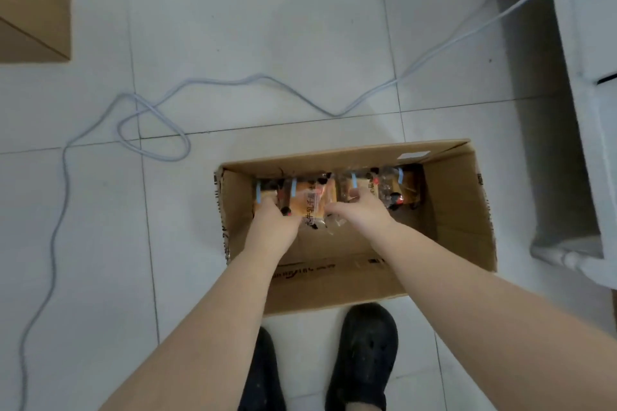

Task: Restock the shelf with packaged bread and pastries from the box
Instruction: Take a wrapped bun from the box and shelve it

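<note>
An open cardboard box (460, 210) stands on the tiled floor in front of my feet. Several clear packets of bread lie along its far side. My left hand (272, 225) reaches into the box and grips the leftmost packet (265, 193). Its fingers curl over that packet's near edge. My right hand (362, 210) curls its fingers on a packet (347, 188) right of centre. A packet with printed lettering (310, 200) lies between the two hands. Another packet (400, 190) lies at the right end. The shelf's white lower edge (594, 130) runs along the right.
A pale cable (152, 125) loops across the floor beyond the box and runs up to the right. A second cardboard box (33, 3) sits at the top left. My black shoes (364, 354) stand just behind the open box.
</note>
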Demonstrator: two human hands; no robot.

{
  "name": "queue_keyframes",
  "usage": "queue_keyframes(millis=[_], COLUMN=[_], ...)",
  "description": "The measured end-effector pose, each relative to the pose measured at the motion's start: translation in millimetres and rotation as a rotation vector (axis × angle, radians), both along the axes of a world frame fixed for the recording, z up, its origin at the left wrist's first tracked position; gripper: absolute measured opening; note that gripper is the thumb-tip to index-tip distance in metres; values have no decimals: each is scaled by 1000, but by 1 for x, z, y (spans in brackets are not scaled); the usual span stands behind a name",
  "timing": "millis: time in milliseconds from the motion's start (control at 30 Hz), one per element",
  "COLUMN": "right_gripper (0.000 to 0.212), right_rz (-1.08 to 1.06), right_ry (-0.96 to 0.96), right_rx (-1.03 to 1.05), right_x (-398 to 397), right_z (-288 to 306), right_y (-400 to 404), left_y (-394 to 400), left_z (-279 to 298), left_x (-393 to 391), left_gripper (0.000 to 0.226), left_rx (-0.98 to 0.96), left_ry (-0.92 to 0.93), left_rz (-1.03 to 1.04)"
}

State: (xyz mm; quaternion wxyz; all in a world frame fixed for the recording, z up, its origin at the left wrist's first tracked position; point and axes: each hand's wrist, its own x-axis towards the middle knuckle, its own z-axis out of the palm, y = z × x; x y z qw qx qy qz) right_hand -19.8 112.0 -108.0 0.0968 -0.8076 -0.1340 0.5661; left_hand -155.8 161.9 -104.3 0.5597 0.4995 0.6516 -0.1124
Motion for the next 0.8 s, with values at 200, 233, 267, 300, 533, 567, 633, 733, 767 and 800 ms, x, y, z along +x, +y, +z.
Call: queue_keyframes(millis=[200, 233, 267, 300, 533, 567, 633, 733, 767, 800], right_gripper=[76, 73, 75, 78, 56, 61, 75, 87, 81, 71], right_rz=[-12, 23, 37, 26, -205, -214, -245, -297, -291, -290], right_ry=[92, 100, 109, 123, 205, 235, 258, 278, 269, 268], right_rx=[-39, -54, -66, -74, -41, -40, -34, -18, -2, 20], right_x=[1, -2, -4, -5, 0, 0, -2, -5, -4, -3], right_z=[-87, -96, -104, -112, -127, -127, -124, -122, -119, -115], right_y=[10, 11, 13, 13, 3, 1, -2, -4, -4, -4], left_y=[6, 5, 5, 5, 10, 10, 10, 9, 8, 7], left_z=[-87, -97, -105, -110, -114, -110, -107, -106, -106, -105], left_x=[18, 20, 21, 22, 33, 34, 34, 33, 33, 32], left_gripper=[49, 49, 49, 49, 50, 50, 58, 73, 69, 64], left_rx=[-158, -149, -132, -120, -252, -294, -333, -348, -322, -300], left_ry=[51, 67, 84, 99, 24, 6, -5, -20, -35, -49], left_rz=[110, 85, 74, 78, 179, 196, 226, 265, 269, 263])
